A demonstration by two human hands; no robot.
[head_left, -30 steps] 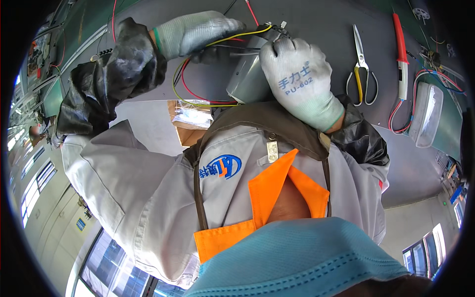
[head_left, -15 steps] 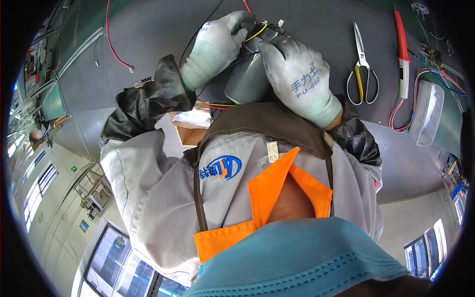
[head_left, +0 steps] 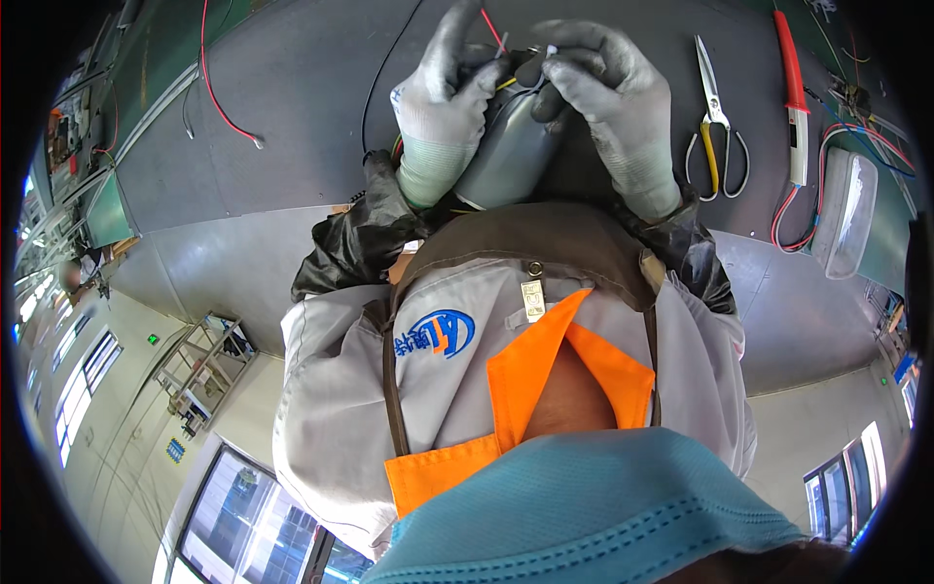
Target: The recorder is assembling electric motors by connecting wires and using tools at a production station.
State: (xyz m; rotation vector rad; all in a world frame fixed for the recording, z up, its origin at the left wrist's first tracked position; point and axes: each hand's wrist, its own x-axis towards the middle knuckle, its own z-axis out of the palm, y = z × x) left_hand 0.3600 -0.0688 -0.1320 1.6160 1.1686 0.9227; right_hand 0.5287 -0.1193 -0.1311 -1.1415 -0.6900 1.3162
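Observation:
A grey metal cylinder (head_left: 513,154), which looks like a small motor, lies tilted on the dark bench in front of my apron. My gloved left hand (head_left: 446,122) is at its upper left, fingers pinched around a thin wire. Beside those fingertips run a red wire (head_left: 491,27) and a short yellow wire (head_left: 507,84). At the upper right, my gloved right hand (head_left: 623,107) is closed, thumb and fingers pinched by a small white connector tip (head_left: 552,51). Exactly what it grips is partly hidden. A dark part shows between the hands at the cylinder's top end.
Yellow-handled scissors (head_left: 713,122) lie right of my hands. Farther right are a red and white handled tool (head_left: 793,97) with a cord and a clear plastic block (head_left: 844,216). A red wire (head_left: 222,102) and a black cable (head_left: 375,78) lie on the left.
My left hand has moved right and down, nearer the cylinder. My right hand has turned and shifted slightly right and up, its fingers now at the connector. The cylinder has shifted slightly.

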